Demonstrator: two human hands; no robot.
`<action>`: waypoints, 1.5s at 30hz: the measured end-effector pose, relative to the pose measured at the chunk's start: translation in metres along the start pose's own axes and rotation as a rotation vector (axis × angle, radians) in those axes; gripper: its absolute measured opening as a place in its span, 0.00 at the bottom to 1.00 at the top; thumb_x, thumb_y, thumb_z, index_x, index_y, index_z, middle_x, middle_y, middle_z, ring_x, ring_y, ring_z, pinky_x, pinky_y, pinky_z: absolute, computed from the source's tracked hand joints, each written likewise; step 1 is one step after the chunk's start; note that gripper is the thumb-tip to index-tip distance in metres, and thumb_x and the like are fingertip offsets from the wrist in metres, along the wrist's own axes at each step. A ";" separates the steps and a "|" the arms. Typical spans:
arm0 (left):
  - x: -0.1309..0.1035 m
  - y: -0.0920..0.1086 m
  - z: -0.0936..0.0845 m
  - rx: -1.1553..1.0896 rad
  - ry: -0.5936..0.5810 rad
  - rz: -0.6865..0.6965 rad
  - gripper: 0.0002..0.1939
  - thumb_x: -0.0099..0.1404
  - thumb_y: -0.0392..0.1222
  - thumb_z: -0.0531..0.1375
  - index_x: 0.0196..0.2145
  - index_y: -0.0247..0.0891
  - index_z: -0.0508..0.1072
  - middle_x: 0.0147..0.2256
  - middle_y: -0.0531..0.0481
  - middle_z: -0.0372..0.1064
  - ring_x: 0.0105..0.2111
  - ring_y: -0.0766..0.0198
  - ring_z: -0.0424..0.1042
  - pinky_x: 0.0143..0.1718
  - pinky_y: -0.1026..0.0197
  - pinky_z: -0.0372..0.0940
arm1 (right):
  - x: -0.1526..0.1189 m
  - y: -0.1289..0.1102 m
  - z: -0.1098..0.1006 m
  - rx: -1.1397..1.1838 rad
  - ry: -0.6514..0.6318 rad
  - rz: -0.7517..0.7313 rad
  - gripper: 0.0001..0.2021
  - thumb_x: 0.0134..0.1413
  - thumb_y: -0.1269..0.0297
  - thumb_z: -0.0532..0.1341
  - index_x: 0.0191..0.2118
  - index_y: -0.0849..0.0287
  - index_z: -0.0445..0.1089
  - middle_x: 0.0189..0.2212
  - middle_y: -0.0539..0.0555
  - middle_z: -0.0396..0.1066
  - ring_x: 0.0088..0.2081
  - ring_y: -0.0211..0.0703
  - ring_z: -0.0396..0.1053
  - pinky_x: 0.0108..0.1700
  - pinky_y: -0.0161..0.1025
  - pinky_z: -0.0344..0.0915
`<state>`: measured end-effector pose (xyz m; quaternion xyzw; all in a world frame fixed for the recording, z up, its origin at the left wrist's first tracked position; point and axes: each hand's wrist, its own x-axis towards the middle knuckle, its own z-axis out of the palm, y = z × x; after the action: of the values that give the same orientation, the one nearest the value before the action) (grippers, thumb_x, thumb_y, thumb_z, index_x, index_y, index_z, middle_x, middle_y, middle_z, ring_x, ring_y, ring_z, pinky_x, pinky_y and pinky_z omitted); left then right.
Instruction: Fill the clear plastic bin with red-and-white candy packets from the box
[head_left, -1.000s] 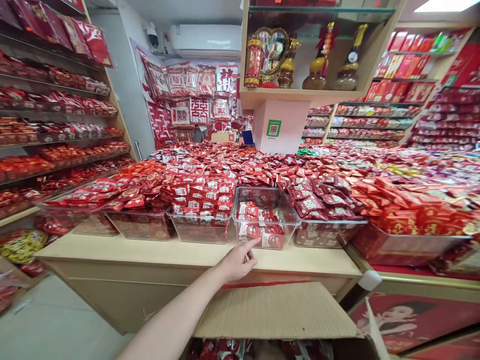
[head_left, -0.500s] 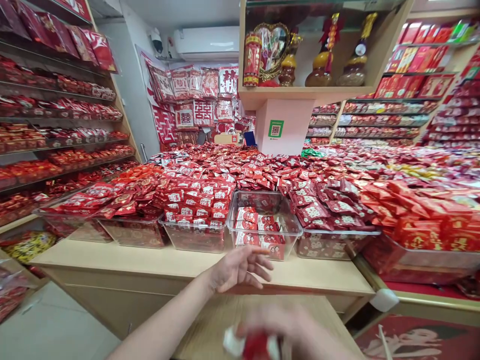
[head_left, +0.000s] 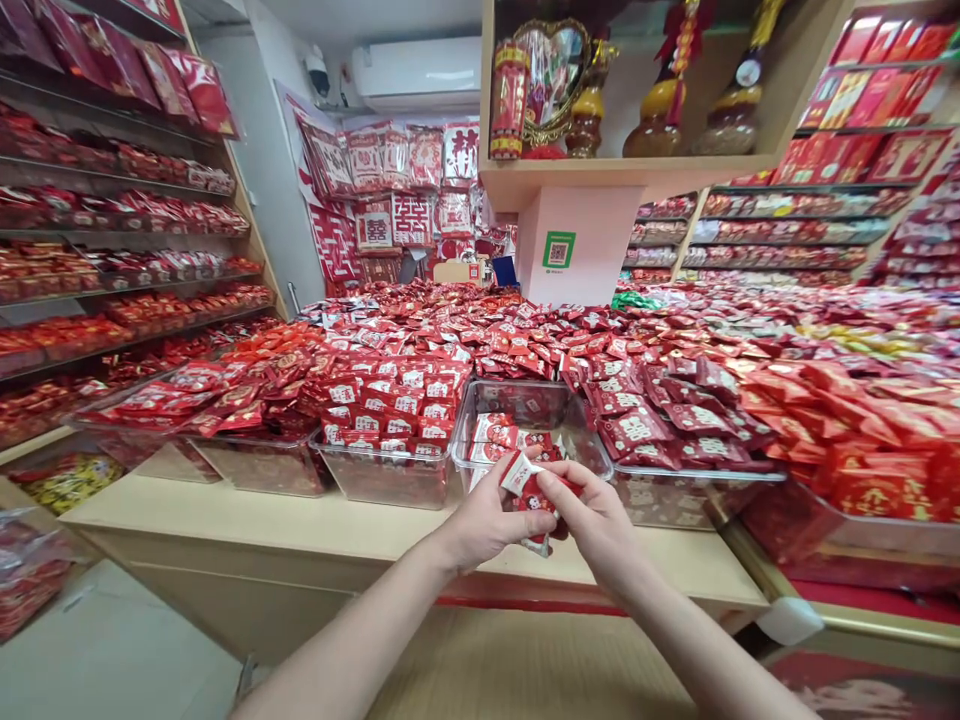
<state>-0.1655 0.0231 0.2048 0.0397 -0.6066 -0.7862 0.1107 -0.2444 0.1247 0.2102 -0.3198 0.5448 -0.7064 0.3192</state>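
Between my two hands are small red-and-white wrapped packets (head_left: 531, 497), printed with cartoon figures; how many there are I cannot tell. My left hand (head_left: 480, 522) grips them from the left, its thumb across the front. From the right, my right hand (head_left: 600, 515) closes its thumb and fingers on their upper right part. Just behind the hands stands a clear plastic bin (head_left: 466, 400), partly filled with similar packets (head_left: 491, 432) in rows. My hands cover the bin's front.
More clear bins heaped with red packets flank it, among them one of red packets (head_left: 390, 410) and one of maroon packets (head_left: 637, 425). A pale wooden counter ledge (head_left: 247, 515) runs in front. Overhead juts a display cabinet (head_left: 570, 172). Below my arms is a wooden surface (head_left: 510, 665).
My right hand has risen from low in front with the packets. My left hand, open before, has closed on them too. The view has shifted slightly.
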 end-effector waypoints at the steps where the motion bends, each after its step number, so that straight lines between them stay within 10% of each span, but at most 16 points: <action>1: -0.003 -0.001 0.000 -0.005 -0.011 0.010 0.36 0.49 0.36 0.62 0.52 0.46 0.49 0.40 0.46 0.62 0.32 0.65 0.67 0.27 0.63 0.64 | -0.001 0.001 0.000 -0.028 0.011 -0.028 0.12 0.46 0.57 0.56 0.33 0.60 0.62 0.21 0.46 0.62 0.19 0.28 0.57 0.20 0.27 0.58; 6: -0.013 -0.002 -0.007 0.026 0.043 0.087 0.35 0.52 0.34 0.58 0.54 0.47 0.46 0.41 0.46 0.64 0.28 0.69 0.67 0.25 0.68 0.62 | -0.004 0.000 -0.002 -0.204 0.090 -0.173 0.12 0.47 0.59 0.56 0.36 0.60 0.63 0.26 0.49 0.65 0.24 0.32 0.61 0.26 0.32 0.62; 12: -0.017 0.002 -0.016 0.051 0.148 0.011 0.22 0.56 0.40 0.51 0.50 0.40 0.57 0.18 0.57 0.61 0.12 0.75 0.56 0.12 0.72 0.52 | -0.008 -0.003 -0.007 -0.241 0.120 -0.091 0.13 0.45 0.56 0.57 0.33 0.62 0.65 0.22 0.50 0.65 0.20 0.31 0.59 0.21 0.32 0.58; 22: -0.013 -0.001 -0.010 0.151 0.354 0.048 0.11 0.51 0.45 0.59 0.25 0.33 0.68 0.17 0.57 0.61 0.14 0.77 0.55 0.14 0.72 0.50 | -0.011 0.007 -0.008 -0.214 0.070 -0.017 0.13 0.44 0.55 0.57 0.25 0.61 0.61 0.20 0.49 0.64 0.21 0.31 0.58 0.21 0.30 0.56; 26: -0.016 0.001 -0.016 0.025 0.289 -0.038 0.11 0.51 0.45 0.59 0.26 0.34 0.64 0.13 0.60 0.57 0.09 0.78 0.51 0.08 0.74 0.45 | -0.023 -0.005 -0.006 -0.335 0.009 -0.145 0.09 0.47 0.58 0.56 0.28 0.60 0.63 0.20 0.49 0.64 0.21 0.32 0.60 0.23 0.31 0.60; 30: -0.020 0.001 -0.024 -0.240 0.113 -0.118 0.12 0.52 0.47 0.58 0.26 0.37 0.60 0.13 0.61 0.55 0.07 0.78 0.50 0.06 0.76 0.42 | -0.039 -0.015 0.000 -0.517 -0.253 -0.426 0.18 0.49 0.63 0.54 0.48 0.55 0.57 0.45 0.58 0.61 0.42 0.43 0.62 0.40 0.39 0.63; 37: -0.024 -0.014 -0.010 -0.302 -0.128 -0.321 0.14 0.52 0.50 0.57 0.31 0.37 0.62 0.14 0.59 0.59 0.06 0.78 0.51 0.06 0.75 0.39 | -0.041 -0.004 0.004 -0.848 -0.242 -0.688 0.25 0.47 0.72 0.53 0.53 0.54 0.50 0.49 0.58 0.56 0.51 0.46 0.53 0.50 0.47 0.55; 45: -0.019 -0.034 -0.004 0.061 -0.078 -0.411 0.16 0.52 0.50 0.57 0.32 0.34 0.66 0.18 0.58 0.57 0.12 0.78 0.53 0.12 0.72 0.45 | 0.048 -0.055 -0.015 -1.416 0.047 -0.575 0.20 0.45 0.69 0.53 0.48 0.63 0.57 0.39 0.61 0.65 0.44 0.51 0.59 0.43 0.47 0.57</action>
<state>-0.1510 0.0319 0.1700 0.1356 -0.6129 -0.7746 -0.0766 -0.2907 0.1061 0.2655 -0.5623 0.7695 -0.2504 -0.1703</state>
